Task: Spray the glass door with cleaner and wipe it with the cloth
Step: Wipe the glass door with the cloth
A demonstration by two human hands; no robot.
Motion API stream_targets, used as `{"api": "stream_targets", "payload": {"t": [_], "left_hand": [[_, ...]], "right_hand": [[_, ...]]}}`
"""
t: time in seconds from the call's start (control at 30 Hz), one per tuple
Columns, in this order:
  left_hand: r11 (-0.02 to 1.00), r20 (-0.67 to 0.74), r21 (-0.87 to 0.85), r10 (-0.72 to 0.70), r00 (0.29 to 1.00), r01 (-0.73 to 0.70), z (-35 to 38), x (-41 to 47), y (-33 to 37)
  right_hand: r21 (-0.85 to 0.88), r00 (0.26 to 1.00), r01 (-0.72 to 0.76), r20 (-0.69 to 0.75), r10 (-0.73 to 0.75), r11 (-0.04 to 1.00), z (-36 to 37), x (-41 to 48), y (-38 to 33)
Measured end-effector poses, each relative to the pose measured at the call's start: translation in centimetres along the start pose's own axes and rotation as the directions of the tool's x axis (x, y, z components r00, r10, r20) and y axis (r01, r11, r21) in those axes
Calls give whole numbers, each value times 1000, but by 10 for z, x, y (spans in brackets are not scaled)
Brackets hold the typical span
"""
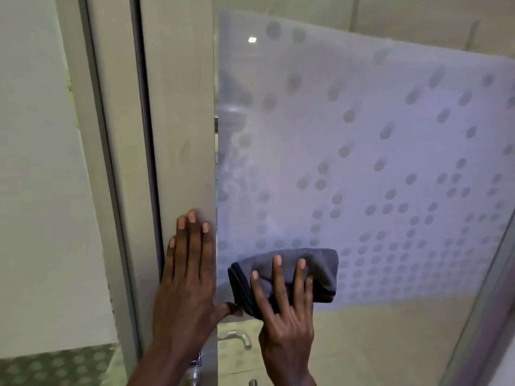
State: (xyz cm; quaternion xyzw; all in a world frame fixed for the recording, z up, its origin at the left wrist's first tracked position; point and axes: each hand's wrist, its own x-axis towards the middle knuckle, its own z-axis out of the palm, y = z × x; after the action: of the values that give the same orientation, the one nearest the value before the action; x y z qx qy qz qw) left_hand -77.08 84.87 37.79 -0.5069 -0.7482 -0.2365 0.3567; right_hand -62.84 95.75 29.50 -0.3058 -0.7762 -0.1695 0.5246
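Right now both hands are flat and spread apart from each other: the left hand (pixel 186 277) lies open-palmed on the pale door frame (pixel 178 121), gripping nothing, and the right hand (pixel 284 305) presses the folded grey cloth (pixel 295 274) against the glass door (pixel 362 162), low on its frosted, dotted band and just beside the frame edge. No spray bottle is in view, so whether the pane is still wet cannot be told; if it has dried, the cloth would likely smear rather than lift dirt, and faint streaks near the frame hint at that risk. Because the cloth is only pinned under spread fingers, not clutched, a hard sideways stroke could let it slide out and drop. Pressing too firmly might also swing the door, which the bracing left hand seems meant to prevent, and its thumb sits close to the cloth, where the two could collide
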Motion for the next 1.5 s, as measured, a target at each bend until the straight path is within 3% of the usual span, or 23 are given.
{"api": "stream_targets", "payload": {"t": [0.13, 0.3, 0.47, 0.57, 0.73, 0.9, 1.07, 1.2, 1.37, 1.5], "left_hand": [[1000, 94, 15, -18, 995, 17, -7, 1, 2], [1000, 107, 19, -18, 994, 16, -5, -1, 2], [999, 133, -18, -43, 990, 45, -3, -1, 3], [999, 134, -25, -42, 990, 46, 0, -1, 2], [998, 85, -11, -56, 995, 57, 2, -2, 10], [1000, -3, -16, -4, 1000, 4, 13, -23, 36], [999, 54, -25, 35, 998, -34, 33, -37, 54], [1000, 19, -16, 10, 1000, -9, 48, -42, 55], [999, 73, -51, -13, 997, 17, 60, -42, 57], [997, 49, -23, -68, 997, 69, 58, -42, 69]], "right_hand": [[36, 995, 13, -103, -9, 999, -12, 48, -6], [84, 944, -6, -327, 33, 996, -53, 202, -18], [139, 937, 5, -347, 44, 990, -75, 285, -28], [95, 939, 35, -344, 0, 995, -65, 257, -27], [56, 961, 34, -277, -17, 998, -26, 134, -22], [8, 992, -108, -57, 108, 994, 4, -1, -21], [-18, 957, -286, 31, 287, 958, 6, -20, -23], [-48, 885, -463, 26, 465, 885, 3, -1, -16], [9, 698, -714, -72, 712, 701, -5, 18, 28], [119, 520, -845, -43, 853, 521, -15, 31, 86]]}}
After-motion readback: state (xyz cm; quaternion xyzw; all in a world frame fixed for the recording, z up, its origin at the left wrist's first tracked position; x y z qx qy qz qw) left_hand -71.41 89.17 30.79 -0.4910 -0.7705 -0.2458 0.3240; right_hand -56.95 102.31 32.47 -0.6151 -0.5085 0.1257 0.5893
